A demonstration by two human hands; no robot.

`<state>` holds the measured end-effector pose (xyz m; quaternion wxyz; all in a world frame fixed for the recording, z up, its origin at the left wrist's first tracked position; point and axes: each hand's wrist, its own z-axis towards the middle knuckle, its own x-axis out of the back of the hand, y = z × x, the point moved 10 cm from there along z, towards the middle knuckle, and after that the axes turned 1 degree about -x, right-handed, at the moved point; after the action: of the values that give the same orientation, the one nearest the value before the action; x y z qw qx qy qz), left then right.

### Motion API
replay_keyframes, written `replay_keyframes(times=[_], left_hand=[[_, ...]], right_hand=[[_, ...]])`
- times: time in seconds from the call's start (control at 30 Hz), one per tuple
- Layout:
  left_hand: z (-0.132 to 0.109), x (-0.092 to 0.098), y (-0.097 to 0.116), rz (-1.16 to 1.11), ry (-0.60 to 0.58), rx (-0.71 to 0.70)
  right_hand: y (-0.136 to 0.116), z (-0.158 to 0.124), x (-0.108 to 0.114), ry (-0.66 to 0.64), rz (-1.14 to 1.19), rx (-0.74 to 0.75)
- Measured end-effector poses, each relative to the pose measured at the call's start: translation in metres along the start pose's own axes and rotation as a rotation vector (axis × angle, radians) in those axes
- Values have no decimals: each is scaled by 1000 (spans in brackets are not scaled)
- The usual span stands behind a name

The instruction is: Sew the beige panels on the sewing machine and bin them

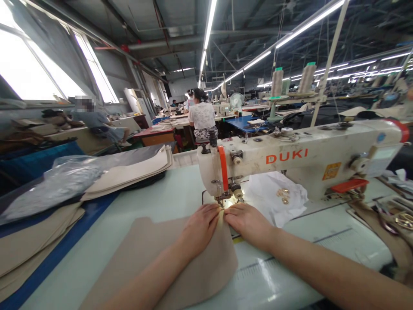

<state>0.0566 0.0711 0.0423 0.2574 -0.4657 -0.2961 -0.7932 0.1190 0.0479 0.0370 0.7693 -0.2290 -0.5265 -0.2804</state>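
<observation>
A beige fabric panel (pixel 206 267) lies on the pale green table, its upper corner under the needle area of a white sewing machine (pixel 251 157) marked DUKI. On the panel, my left hand (pixel 201 226) has its fingers closed together, gripping the fabric just left of the needle. Close by on the other side, my right hand (pixel 247 221) pinches the panel's edge, fingertips almost meeting the left ones. A narrow pale yellowish strip shows between the hands. What lies directly beneath the fingertips is hidden. The machine's lamp lights this spot.
Beige panels are stacked at left (pixel 129 174), beside a clear plastic bag (pixel 61 189); more panels (pixel 35 241) lie nearer. Behind the needle, a white sheet (pixel 271 193) holds small gold-coloured hardware (pixel 283 196). Thread cones (pixel 276 82) stand at back right. Other people sit farther off.
</observation>
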Motion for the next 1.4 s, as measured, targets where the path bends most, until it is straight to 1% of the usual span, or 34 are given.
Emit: replay_keyframes(times=[0.13,0.27,0.67,0.9,1.0,1.2,1.4], left_hand=[[-2,-6,-2,12,-62,20],[-1,-7,-2,17,-86,23],[1,-6,0,29,-63,-14],[5,-3,-2,14,-65,36],[6,-3,-3,5,-53,35],[3,-4,-3,38,-71,51],[1,-4,-1,2,-84,69]], right_hand=[[-3,-3,0,-21,-24,15],[-4,-3,0,-39,-32,28],[-4,0,1,-30,-38,38],[-1,2,0,-9,-16,33],[0,3,-1,-8,-12,35],[-1,3,-2,4,14,35],[-1,2,-5,3,76,19]])
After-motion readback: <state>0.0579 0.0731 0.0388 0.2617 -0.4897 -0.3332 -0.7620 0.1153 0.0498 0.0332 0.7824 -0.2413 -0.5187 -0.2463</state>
